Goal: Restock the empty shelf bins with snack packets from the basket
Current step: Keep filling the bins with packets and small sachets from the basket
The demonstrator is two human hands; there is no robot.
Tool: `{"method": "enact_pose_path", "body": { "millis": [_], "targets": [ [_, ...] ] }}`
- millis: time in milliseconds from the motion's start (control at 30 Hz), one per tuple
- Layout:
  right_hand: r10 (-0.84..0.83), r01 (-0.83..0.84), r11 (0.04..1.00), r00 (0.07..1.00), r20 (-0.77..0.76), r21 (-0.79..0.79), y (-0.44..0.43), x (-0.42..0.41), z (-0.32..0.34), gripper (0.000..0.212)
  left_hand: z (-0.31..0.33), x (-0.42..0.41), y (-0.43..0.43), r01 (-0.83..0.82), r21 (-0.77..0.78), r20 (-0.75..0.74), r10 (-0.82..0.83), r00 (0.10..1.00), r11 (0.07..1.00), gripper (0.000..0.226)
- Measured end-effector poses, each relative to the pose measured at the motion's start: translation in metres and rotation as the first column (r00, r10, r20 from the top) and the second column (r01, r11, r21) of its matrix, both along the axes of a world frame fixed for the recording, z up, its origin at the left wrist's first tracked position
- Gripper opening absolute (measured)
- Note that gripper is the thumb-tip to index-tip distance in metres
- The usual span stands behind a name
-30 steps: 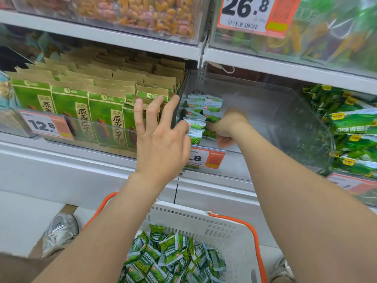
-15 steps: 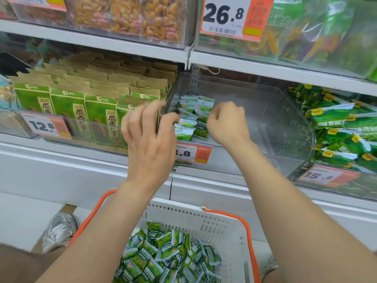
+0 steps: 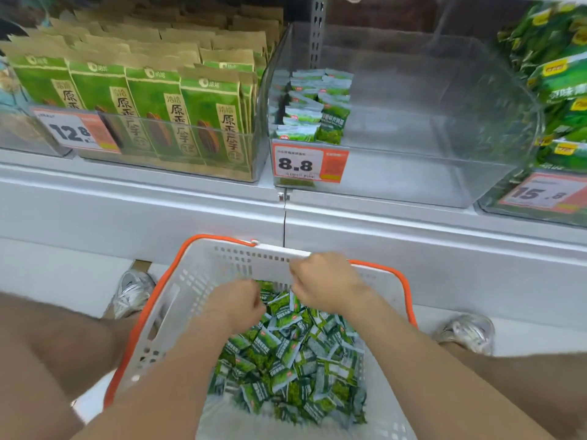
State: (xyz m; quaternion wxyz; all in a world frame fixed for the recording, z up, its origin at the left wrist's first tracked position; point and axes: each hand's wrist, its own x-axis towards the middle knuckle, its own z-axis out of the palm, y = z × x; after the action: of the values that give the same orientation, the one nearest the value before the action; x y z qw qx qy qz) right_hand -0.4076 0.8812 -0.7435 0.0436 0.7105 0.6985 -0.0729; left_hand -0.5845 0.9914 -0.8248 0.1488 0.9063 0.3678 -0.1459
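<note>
Restocking at a snack shelf: below the seed bags at 10 o'clock, the left hand dips into the basket at 6 o'clock, fingers curled down over the loose green packets. Just right of it, the right hand hangs by the far rim, fingers likewise curled toward the heap. This looks like the pick-up step, gathering a fresh handful. Blur and the backs of the hands hide the fingertips, so whether either hand grips a packet cannot be told. At 12 o'clock the clear bin holds only a short stack against its left wall, above the 8.8 tag, with much room toward 3 o'clock. The next move calls for a firm grab, a lift to 12 o'clock and neat rows beside that stack. At 3 o'clock, green bags are cut off by the frame edge, and the packet print is too blurred to read.
</note>
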Motion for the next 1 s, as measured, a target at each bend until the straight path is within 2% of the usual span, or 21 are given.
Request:
{"method": "enact_pose_path", "body": {
  "millis": [33,100,200,300,367,467,600,667,767,867,933,1000],
  "targets": [
    [-0.011,0.011,0.995,1.0,0.008,-0.101,-0.004,0.001,-0.012,0.02,-0.013,-0.004,-0.001,0.004,-0.06,-0.093,-0.01,0.996,0.998,0.019],
    [-0.06,0.058,0.953,0.998,0.001,-0.297,-0.01,0.002,-0.036,0.015,-0.034,-0.007,-0.004,-0.023,-0.193,-0.19,-0.014,0.982,0.981,0.026],
    [-0.14,0.128,0.852,0.99,0.014,-0.507,-0.018,0.005,-0.062,0.008,-0.056,0.003,-0.008,-0.067,-0.349,-0.112,0.03,0.993,0.935,0.049],
    [-0.185,0.167,0.808,0.982,0.025,-0.565,-0.019,0.01,-0.074,0.007,-0.061,0.027,-0.015,0.019,-0.476,-0.007,-0.026,1.0,0.879,0.087],
    [-0.206,0.177,0.799,0.978,0.014,-0.574,-0.017,0.013,-0.079,0.007,-0.061,0.04,-0.019,0.084,-0.495,-0.073,-0.137,0.988,0.865,0.098],
    [-0.236,0.182,0.803,0.971,-0.022,-0.568,-0.013,0.015,-0.079,0.009,-0.072,0.049,-0.024,0.123,-0.443,-0.159,-0.212,0.964,0.888,0.084],
    [-0.247,0.183,0.825,0.968,-0.05,-0.535,-0.01,0.017,-0.08,0.011,-0.08,0.053,-0.028,0.177,-0.299,-0.15,-0.229,0.962,0.938,0.065],
    [-0.246,0.184,0.822,0.968,-0.045,-0.539,-0.011,0.017,-0.08,0.008,-0.081,0.054,-0.028,0.168,-0.288,-0.119,-0.209,0.971,0.943,0.059],
    [-0.256,0.196,0.814,0.966,-0.034,-0.546,-0.014,0.016,-0.079,0.007,-0.079,0.052,-0.027,0.1,-0.336,0.031,-0.095,0.995,0.937,0.042],
    [-0.29,0.209,0.838,0.953,-0.087,-0.505,-0.014,0.02,-0.079,0.014,-0.066,0.054,-0.023,-0.059,-0.38,0.198,0.143,0.97,0.923,0.017],
    [-0.35,0.223,0.876,0.904,-0.246,-0.426,-0.013,0.024,-0.081,0.031,-0.05,0.057,-0.018,-0.199,-0.554,0.24,0.384,0.891,0.808,0.022],
    [-0.395,0.253,0.9,0.817,-0.42,-0.355,-0.01,0.023,-0.075,0.047,-0.027,0.057,-0.014,-0.236,-0.752,0.221,0.574,0.789,0.615,0.027]
  ]
}}
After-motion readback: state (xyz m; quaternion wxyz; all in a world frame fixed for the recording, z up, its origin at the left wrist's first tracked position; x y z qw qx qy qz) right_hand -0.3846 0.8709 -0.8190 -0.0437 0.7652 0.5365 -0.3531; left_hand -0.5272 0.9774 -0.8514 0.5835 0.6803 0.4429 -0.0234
